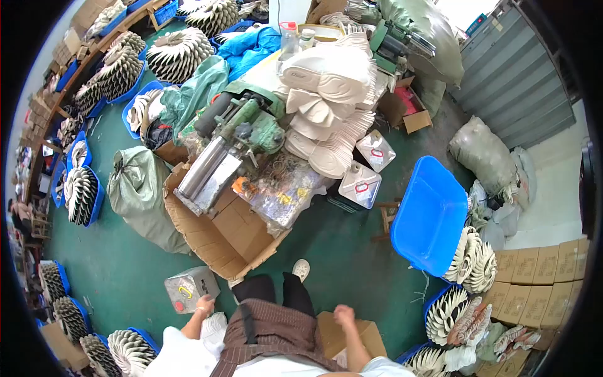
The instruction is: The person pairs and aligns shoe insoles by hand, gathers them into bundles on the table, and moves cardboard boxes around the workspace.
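Note:
My left hand (205, 305) hangs at my left side, its fingers curled in, with no object visible in them. Just beyond it on the floor stands a translucent jerrycan (198, 281) with a yellow handle and a red cap; I cannot tell whether they touch. My right hand (344, 315) is raised on the other side, closed like a fist, and nothing shows in it. Below that hand lies an open cardboard box (370, 337). A brown striped apron (270, 327) covers my front.
Ahead stands a green roller machine (251, 129) over a large cardboard carton (226, 232). White insoles (330, 81) are piled behind it. To the right are two white jerrycans (360, 184) and a blue tub (427, 217). A tied sack (141, 201) sits left on the green floor.

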A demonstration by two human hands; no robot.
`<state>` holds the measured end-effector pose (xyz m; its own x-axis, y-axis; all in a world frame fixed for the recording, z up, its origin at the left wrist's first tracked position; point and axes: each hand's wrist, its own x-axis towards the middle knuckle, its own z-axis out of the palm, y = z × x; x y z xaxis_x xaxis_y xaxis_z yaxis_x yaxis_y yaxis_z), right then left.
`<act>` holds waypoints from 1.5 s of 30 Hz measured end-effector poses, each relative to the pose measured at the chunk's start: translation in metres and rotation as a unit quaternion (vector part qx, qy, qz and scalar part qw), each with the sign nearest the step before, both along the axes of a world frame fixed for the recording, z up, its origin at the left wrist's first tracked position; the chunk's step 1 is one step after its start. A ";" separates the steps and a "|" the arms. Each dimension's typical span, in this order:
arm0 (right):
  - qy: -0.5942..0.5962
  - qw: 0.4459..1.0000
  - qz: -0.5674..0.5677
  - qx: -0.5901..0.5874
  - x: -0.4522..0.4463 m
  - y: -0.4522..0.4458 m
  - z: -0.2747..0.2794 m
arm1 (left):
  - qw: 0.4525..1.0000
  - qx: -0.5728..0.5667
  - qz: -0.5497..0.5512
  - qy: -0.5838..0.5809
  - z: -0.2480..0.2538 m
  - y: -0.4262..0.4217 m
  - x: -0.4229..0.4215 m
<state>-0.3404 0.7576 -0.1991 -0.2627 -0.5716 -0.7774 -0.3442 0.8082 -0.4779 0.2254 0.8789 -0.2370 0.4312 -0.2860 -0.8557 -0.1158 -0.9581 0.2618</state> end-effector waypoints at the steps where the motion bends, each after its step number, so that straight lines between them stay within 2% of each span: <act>1: 0.006 0.997 0.020 -0.068 -0.022 -0.032 0.009 | 0.996 -0.044 0.060 0.058 0.039 -0.036 -0.034; 2: -0.003 0.996 -0.062 -0.057 -0.031 -0.072 0.030 | 0.993 -0.066 0.047 0.086 0.065 -0.068 -0.062; 4: -0.003 0.990 -0.070 -0.121 -0.054 -0.149 0.046 | 0.991 -0.089 -0.028 0.099 0.075 -0.113 -0.102; 8: -0.053 0.977 -0.038 -0.205 -0.052 -0.312 0.083 | 0.958 -0.170 -0.016 0.229 0.139 -0.223 -0.162; 11: -0.113 0.960 0.046 -0.251 -0.020 -0.410 0.136 | 0.931 -0.244 -0.008 0.270 0.196 -0.308 -0.187; 13: -0.137 0.939 0.021 -0.314 0.005 -0.454 0.157 | 0.900 -0.293 0.027 0.321 0.212 -0.358 -0.192; 14: -0.155 0.942 0.026 -0.296 0.016 -0.477 0.168 | 0.885 -0.303 0.056 0.348 0.228 -0.382 -0.195; 15: -0.171 0.947 0.031 -0.271 0.020 -0.490 0.177 | 0.866 -0.334 0.089 0.361 0.263 -0.407 -0.201; 16: -0.169 0.948 0.033 -0.267 0.024 -0.502 0.189 | 0.841 -0.364 0.114 0.383 0.267 -0.429 -0.200; 17: -0.162 0.947 0.062 -0.272 0.033 -0.522 0.205 | 0.841 -0.369 0.115 0.379 0.278 -0.454 -0.198; 19: -0.161 0.935 0.111 -0.297 0.044 -0.562 0.215 | 0.796 -0.385 0.173 0.433 0.310 -0.491 -0.200; 23: -0.264 0.914 0.020 -0.307 0.052 -0.652 0.239 | 0.785 -0.432 0.139 0.421 0.344 -0.558 -0.203; 25: -0.272 0.905 0.024 -0.326 0.053 -0.708 0.233 | 0.806 -0.537 -0.024 0.250 0.353 -0.588 -0.205; 27: -0.311 0.900 0.000 -0.306 0.064 -0.755 0.234 | 0.814 -0.528 0.056 0.236 0.369 -0.618 -0.207; 29: -0.357 0.886 -0.020 -0.295 0.078 -0.806 0.231 | 0.806 -0.481 0.183 0.292 0.369 -0.644 -0.203; 31: -0.398 0.878 -0.043 -0.263 0.094 -0.852 0.222 | 0.819 -0.469 0.202 0.262 0.370 -0.667 -0.207; 34: -0.444 0.858 -0.061 -0.249 0.120 -0.918 0.204 | 0.838 -0.371 0.294 0.273 0.362 -0.701 -0.212; 37: -0.466 0.853 -0.079 -0.220 0.145 -0.963 0.189 | 0.843 -0.336 0.303 0.290 0.362 -0.721 -0.212; 39: -0.550 0.791 0.005 -0.269 0.160 -0.981 0.178 | 0.851 -0.324 0.316 0.267 0.362 -0.727 -0.214; 40: -0.602 0.765 0.036 -0.227 0.164 -0.982 0.186 | 0.851 -0.313 0.324 0.270 0.366 -0.729 -0.215; 41: -0.605 0.765 0.037 -0.216 0.169 -0.979 0.196 | 0.851 -0.301 0.331 0.275 0.370 -0.731 -0.215; 43: -0.602 0.759 0.060 -0.240 0.174 -0.971 0.215 | 0.853 -0.294 0.328 0.280 0.370 -0.734 -0.215; 45: -0.628 0.741 0.042 -0.233 0.174 -0.964 0.217 | 0.828 -0.311 0.353 0.304 0.362 -0.736 -0.215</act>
